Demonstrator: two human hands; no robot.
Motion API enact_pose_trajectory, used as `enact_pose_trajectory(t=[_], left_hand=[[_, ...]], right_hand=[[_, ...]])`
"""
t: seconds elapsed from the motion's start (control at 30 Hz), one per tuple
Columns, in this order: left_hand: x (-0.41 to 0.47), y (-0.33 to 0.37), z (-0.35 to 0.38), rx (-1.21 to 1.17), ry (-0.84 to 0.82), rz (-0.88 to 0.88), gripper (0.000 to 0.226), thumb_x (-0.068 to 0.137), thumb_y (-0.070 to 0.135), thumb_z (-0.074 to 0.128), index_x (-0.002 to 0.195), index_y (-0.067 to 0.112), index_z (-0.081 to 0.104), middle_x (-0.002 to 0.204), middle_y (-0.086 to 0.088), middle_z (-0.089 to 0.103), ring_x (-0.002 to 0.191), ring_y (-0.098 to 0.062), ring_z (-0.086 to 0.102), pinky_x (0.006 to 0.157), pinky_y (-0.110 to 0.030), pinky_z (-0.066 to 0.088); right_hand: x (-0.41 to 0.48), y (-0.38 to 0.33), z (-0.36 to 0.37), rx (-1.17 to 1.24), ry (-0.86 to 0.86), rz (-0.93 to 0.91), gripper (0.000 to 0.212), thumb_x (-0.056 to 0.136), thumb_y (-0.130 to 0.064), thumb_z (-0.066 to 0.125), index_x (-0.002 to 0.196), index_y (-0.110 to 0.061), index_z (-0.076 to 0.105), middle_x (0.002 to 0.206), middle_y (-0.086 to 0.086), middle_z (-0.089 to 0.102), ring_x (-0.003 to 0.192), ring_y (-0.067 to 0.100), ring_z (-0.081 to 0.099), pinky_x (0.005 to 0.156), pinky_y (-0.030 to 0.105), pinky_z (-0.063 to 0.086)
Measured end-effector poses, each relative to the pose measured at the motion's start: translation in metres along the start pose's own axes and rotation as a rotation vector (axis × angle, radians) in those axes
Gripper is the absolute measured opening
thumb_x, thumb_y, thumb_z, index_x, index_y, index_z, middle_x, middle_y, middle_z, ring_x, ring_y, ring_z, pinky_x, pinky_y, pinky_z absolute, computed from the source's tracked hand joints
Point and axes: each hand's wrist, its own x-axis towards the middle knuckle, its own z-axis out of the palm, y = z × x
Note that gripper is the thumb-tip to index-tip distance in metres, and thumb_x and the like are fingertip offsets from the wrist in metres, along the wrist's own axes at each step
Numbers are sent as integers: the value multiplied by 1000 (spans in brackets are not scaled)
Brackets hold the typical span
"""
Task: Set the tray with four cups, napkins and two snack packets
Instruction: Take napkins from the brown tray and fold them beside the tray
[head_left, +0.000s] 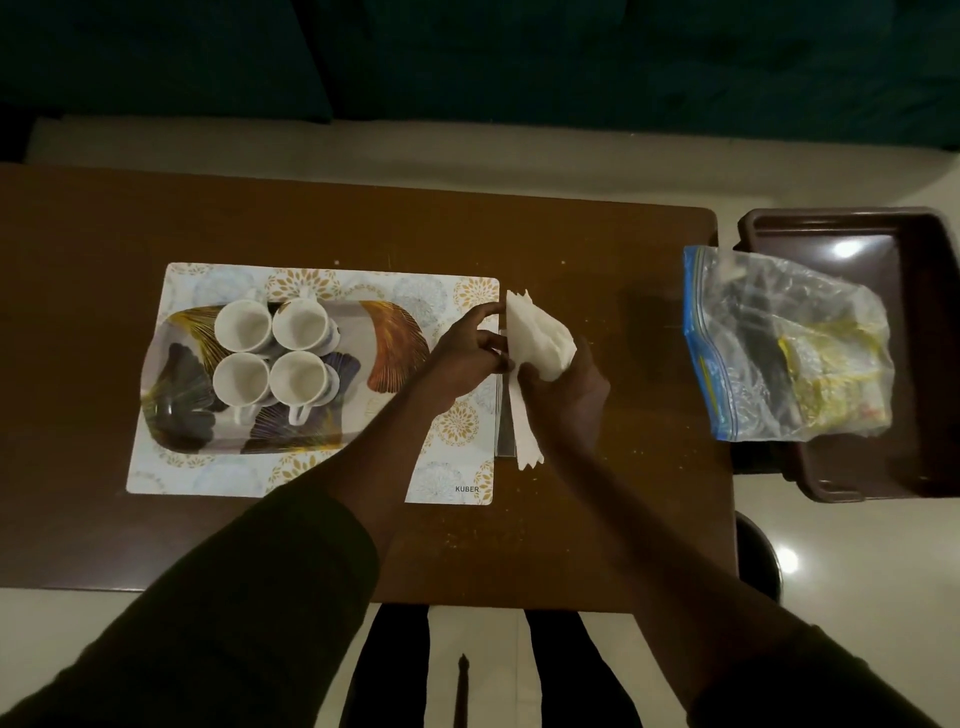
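A leaf-patterned tray (179, 410) lies on a floral placemat (457, 431) on the brown table. Several white cups (270, 358) stand together on the tray's left half. Just past the mat's right edge, both hands hold white paper napkins (535, 332). My left hand (467, 353) pinches their left side and my right hand (571, 384) grips them from below. One napkin strip (527, 441) hangs down toward the table. A clear zip bag (779, 348) with yellow snack packets (831, 384) inside rests at the right.
The zip bag lies in a dark brown plastic bin (924, 322) standing off the table's right end. A thin clear item (503, 415) lies beside the mat under the napkins. A dark sofa (467, 57) runs along the far side. The floor is pale tile.
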Motion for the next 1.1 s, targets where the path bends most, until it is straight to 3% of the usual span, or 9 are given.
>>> enact_pose_trajectory(t=[0.07, 0.2, 0.27, 0.37, 0.47, 0.73, 0.9, 1.1], left_hand=[[-2, -2, -3, -10, -23, -5, 78, 81, -9, 65, 147, 22, 36, 107, -9, 70, 82, -19, 68, 60, -15, 52], [0, -2, -2, -13, 35, 34, 81, 77, -7, 71, 146, 20, 38, 114, -13, 65, 90, -26, 66, 88, -44, 57], [3, -2, -1, 8, 76, 45, 79, 76, -4, 73, 144, 21, 41, 113, -8, 63, 100, -29, 66, 85, -42, 57], [7, -2, 1, -25, 96, 34, 72, 77, -4, 70, 140, 22, 46, 109, -7, 62, 105, -35, 63, 72, -35, 53], [8, -3, 2, 2, 140, 47, 70, 76, 3, 73, 138, 24, 48, 110, -5, 63, 101, -30, 63, 76, -36, 53], [6, -8, 1, 72, 151, 84, 57, 76, 12, 77, 127, 31, 59, 102, 2, 66, 99, -23, 65, 82, -38, 53], [6, -5, 1, 94, 164, 120, 55, 76, 13, 77, 125, 32, 61, 93, 8, 64, 92, -18, 63, 74, -32, 52], [6, -10, 3, 67, 199, 101, 47, 78, 10, 73, 121, 27, 62, 93, 3, 67, 92, -19, 65, 76, -34, 51]], right_hand=[[0, 0, 1, -8, -5, 6, 45, 81, -11, 69, 123, -9, 56, 114, 6, 67, 92, 11, 60, 61, 1, 35], [-5, -2, 7, -80, -14, -77, 38, 83, -12, 67, 118, -6, 56, 112, 10, 66, 92, 15, 59, 63, 14, 39], [-8, -2, 12, -123, -23, -107, 35, 84, -12, 66, 116, -4, 54, 110, 11, 64, 91, 12, 53, 66, 19, 37], [-10, 2, 17, -164, -90, -104, 35, 81, -10, 66, 113, -6, 53, 107, 10, 62, 94, 21, 58, 63, 21, 42], [-11, 5, 16, -161, -120, -128, 33, 82, -11, 65, 113, -6, 53, 105, 9, 64, 94, 24, 60, 72, 35, 53], [-5, 8, 12, -189, -87, -204, 20, 85, -10, 65, 103, -4, 60, 93, 9, 70, 75, 14, 58, 55, 12, 33], [2, 6, 11, -229, -162, -187, 29, 87, -15, 64, 115, -8, 56, 103, 8, 68, 90, 25, 63, 69, 37, 54], [-1, 4, 4, -232, -153, -224, 29, 84, -9, 65, 112, -6, 58, 101, 9, 69, 86, 27, 64, 68, 39, 54]])
